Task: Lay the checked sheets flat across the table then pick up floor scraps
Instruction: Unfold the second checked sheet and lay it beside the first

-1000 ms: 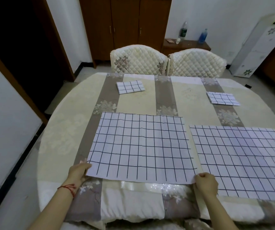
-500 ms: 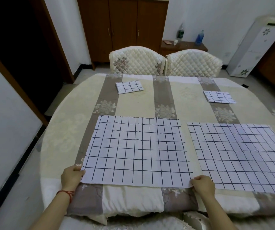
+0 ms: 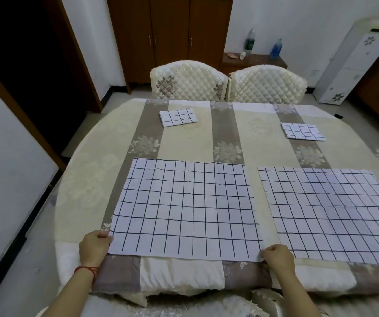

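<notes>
Pulled nearer the desk (image 3: 88, 179) edge, the left sheet (image 3: 185, 209) now lies flat.
Left hand (image 3: 94, 248) and right hand (image 3: 277, 257) pinch its near corners; a second sheet (image 3: 330, 211) lies just right of it.

Dining room with white walls and dark wood fittings

Two quilted cream chairs (image 3: 227, 82) stand at the table's far edge, before a brown wooden cabinet (image 3: 169, 33); a low side table (image 3: 256, 61) carries two bottles (image 3: 276, 49), and a white floral-printed unit (image 3: 353, 62) stands right.
</notes>
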`<action>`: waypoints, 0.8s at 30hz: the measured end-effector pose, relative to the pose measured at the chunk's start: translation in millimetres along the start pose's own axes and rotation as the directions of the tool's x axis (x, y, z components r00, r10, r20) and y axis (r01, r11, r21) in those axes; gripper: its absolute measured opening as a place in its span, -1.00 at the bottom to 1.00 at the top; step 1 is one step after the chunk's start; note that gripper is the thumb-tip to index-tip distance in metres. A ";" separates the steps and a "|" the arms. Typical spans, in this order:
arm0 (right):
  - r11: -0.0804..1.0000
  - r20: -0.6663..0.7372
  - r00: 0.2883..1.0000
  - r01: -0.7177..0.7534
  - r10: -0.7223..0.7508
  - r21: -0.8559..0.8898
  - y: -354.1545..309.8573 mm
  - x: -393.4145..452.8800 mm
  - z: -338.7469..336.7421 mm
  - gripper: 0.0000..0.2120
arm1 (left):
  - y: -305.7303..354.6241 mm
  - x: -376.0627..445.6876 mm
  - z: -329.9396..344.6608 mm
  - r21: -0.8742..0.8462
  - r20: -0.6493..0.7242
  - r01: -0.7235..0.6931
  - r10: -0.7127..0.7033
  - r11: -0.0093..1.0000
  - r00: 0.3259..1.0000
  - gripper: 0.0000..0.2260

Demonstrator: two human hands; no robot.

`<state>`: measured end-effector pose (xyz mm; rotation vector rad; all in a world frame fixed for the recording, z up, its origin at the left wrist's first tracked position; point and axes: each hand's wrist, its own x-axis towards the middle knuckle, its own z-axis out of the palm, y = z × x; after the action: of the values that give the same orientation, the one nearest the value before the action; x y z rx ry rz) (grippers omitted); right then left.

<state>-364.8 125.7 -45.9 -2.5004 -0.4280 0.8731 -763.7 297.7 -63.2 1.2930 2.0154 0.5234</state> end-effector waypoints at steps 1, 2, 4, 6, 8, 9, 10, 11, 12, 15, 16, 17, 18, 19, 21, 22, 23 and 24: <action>1.000 0.000 1.000 0.000 0.000 -0.001 1.0 1.4 0.5 -0.94 | -0.2 -0.4 0.7 0.000 -0.002 0.002 -0.002 1.000 1.000 -0.91; 1.000 -0.001 1.000 -0.002 0.002 -0.002 1.7 2.6 0.8 -0.94 | -1.0 -0.2 1.3 0.005 -0.006 -0.003 0.003 1.000 1.000 -0.90; 1.000 0.000 1.000 -0.006 0.006 0.004 3.1 4.7 1.6 -0.92 | -2.0 -0.3 2.5 0.016 -0.012 -0.007 0.007 1.000 1.000 -0.89; 1.000 0.001 1.000 -0.011 0.011 0.003 4.8 7.4 2.4 -0.92 | -2.2 -0.8 3.4 0.008 -0.016 -0.007 0.007 1.000 1.000 -0.91; 1.000 -0.002 1.000 -0.012 0.012 0.000 7.0 10.4 2.6 -0.91 | -0.2 -2.6 3.5 -0.010 -0.021 -0.002 0.002 1.000 1.000 -0.89; 1.000 -0.004 1.000 -0.011 0.011 -0.001 7.8 11.5 2.8 -0.90 | 1.4 -3.9 3.4 -0.016 -0.023 -0.002 0.002 1.000 1.000 -0.89; 1.000 -0.007 1.000 -0.015 0.014 -0.003 7.9 11.9 2.7 -0.90 | 2.2 -4.8 3.3 -0.019 -0.025 -0.004 0.004 1.000 1.000 -0.88; 1.000 -0.012 1.000 -0.016 0.016 -0.005 8.4 12.7 3.1 -0.89 | 3.4 -5.9 3.0 -0.020 -0.024 -0.005 0.004 1.000 1.000 -0.88; 1.000 -0.016 1.000 -0.017 0.017 -0.006 8.3 12.7 3.2 -0.87 | 3.7 -6.6 2.6 -0.019 -0.023 -0.004 0.003 1.000 1.000 -0.88; 0.999 -0.031 0.999 -0.021 0.020 -0.033 6.0 8.6 2.0 -0.88 | 6.6 -11.3 -1.6 -0.003 -0.020 -0.002 0.002 1.000 1.000 -0.88; 0.998 -0.053 0.998 -0.022 0.019 -0.054 3.5 4.8 0.6 -0.87 | 8.6 -13.2 -3.0 0.023 -0.037 -0.014 0.015 1.000 0.999 -0.86; 0.997 -0.096 0.995 -0.018 0.011 -0.077 -0.1 1.3 -0.7 -0.82 | 11.0 -14.4 -3.1 0.077 -0.076 -0.044 0.050 0.996 0.996 -0.80; 0.995 -0.156 0.988 0.001 -0.017 -0.098 -5.9 -2.8 -1.5 -0.78 | 13.8 -14.6 -1.5 0.157 -0.124 -0.093 0.113 0.983 0.986 -0.74; 0.991 -0.223 0.972 0.053 -0.079 -0.121 -14.8 -6.9 -1.1 -0.76 | 19.2 -15.5 2.0 0.234 -0.155 -0.157 0.196 0.959 0.968 -0.70; 0.947 -0.284 0.913 0.236 -0.293 -0.216 -38.1 -13.1 8.6 -0.70 | 35.0 -17.1 15.2 0.327 -0.121 -0.320 0.375 0.889 0.919 -0.70; 0.905 -0.246 0.883 0.336 -0.399 -0.261 -51.0 -15.0 18.6 -0.68 | 44.3 -17.6 25.6 0.345 -0.063 -0.418 0.465 0.840 0.883 -0.70; 0.857 -0.179 0.856 0.425 -0.485 -0.292 -65.0 -16.5 31.0 -0.67 | 54.5 -17.7 38.0 0.364 0.005 -0.514 0.550 0.777 0.835 -0.69; 0.804 -0.095 0.826 0.504 -0.555 -0.315 -77.6 -16.4 46.4 -0.65 | 64.1 -16.3 51.9 0.391 0.075 -0.594 0.619 0.703 0.782 -0.67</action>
<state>-417.8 199.1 -30.2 -2.4575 -1.1922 0.3679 -681.1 309.0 -52.2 2.2587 1.7548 0.4560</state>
